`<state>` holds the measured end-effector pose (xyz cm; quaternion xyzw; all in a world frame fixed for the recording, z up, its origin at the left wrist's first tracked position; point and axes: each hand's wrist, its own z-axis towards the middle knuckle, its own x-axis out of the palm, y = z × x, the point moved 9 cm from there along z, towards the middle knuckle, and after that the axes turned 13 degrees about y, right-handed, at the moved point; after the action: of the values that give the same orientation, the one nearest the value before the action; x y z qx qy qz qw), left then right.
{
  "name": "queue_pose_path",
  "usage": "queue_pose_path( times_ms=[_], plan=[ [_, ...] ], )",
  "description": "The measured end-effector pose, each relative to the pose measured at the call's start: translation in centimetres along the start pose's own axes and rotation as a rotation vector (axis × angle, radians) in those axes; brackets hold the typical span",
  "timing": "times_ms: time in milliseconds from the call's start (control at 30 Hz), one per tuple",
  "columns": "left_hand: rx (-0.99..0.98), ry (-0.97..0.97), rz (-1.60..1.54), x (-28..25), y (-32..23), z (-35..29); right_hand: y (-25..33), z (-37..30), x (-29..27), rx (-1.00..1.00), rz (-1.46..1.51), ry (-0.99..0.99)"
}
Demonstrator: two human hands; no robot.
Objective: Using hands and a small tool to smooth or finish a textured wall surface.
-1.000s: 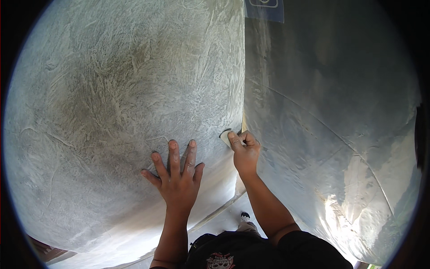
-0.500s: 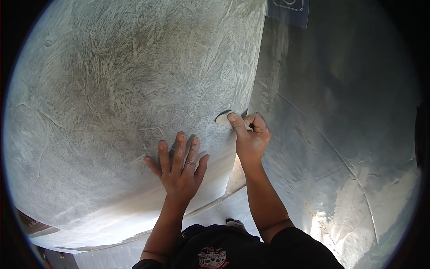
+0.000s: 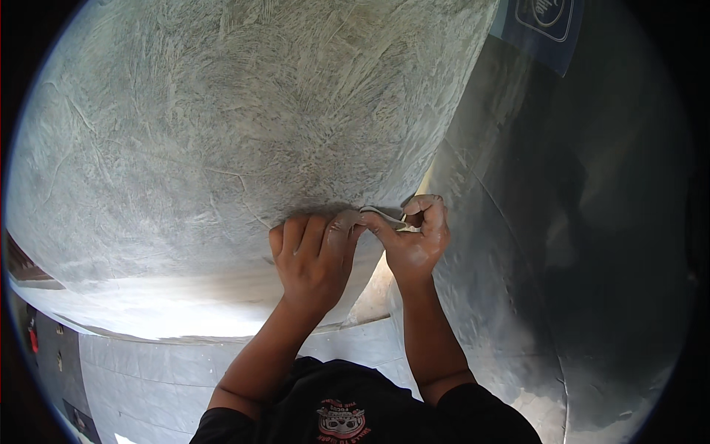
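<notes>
A thin, pale, bent piece of sandpaper (image 3: 386,219) is pinched between the thumb and curled fingers of my right hand (image 3: 418,240). My left hand (image 3: 316,255) has its fingers bent, and its index finger and thumb close on the left end of the same piece, touching my right thumb. Both hands are dusty. They are at the lower right part of a large, curved grey panel (image 3: 281,111) covered in swirling scratch marks and pale dust. The left fingertips are partly hidden from view.
Beside the panel's right edge stretches a dark grey sheet (image 3: 518,244) with creases and dusty patches. A blue printed label (image 3: 543,37) is on it at the top. Below the panel's rim, a light grey floor covering (image 3: 148,377) shows at the lower left.
My left hand has left its flat, spread pose on the panel, moved right and curled its fingers at the sandpaper. My right hand is slightly lower. The view has shifted.
</notes>
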<state>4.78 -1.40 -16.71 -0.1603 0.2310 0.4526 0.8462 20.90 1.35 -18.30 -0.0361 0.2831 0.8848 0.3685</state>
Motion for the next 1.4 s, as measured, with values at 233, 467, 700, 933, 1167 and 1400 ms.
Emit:
queue_pose_path(
  times_ms=[233, 467, 700, 933, 1167, 1400],
  plan=[
    [-0.166, -0.011, -0.142, 0.0, 0.8, -0.2, -2.3, 0.7, 0.8, 0.034, 0.338, 0.168],
    [-0.147, -0.126, -0.037, 0.6, -0.5, -0.4, -3.3, -0.6, 2.0, 0.196, 0.646, 0.168],
    [-0.059, -0.114, 0.06, 0.9, -1.1, 0.7, -5.0, -1.8, 2.8, 0.283, 0.858, 0.207],
    [-0.01, -0.086, 0.062, 0.3, -1.9, 2.4, -6.9, -3.9, 4.3, 0.467, 1.227, 0.282],
    [-0.062, -0.039, 0.079, 1.0, -2.3, 1.9, -7.6, -4.4, 4.6, 0.457, 1.39, 0.204],
    [-0.057, -0.195, 0.099, -1.5, -2.0, 4.8, -7.5, -4.3, 4.7, 0.441, 1.402, 0.189]
  ],
)
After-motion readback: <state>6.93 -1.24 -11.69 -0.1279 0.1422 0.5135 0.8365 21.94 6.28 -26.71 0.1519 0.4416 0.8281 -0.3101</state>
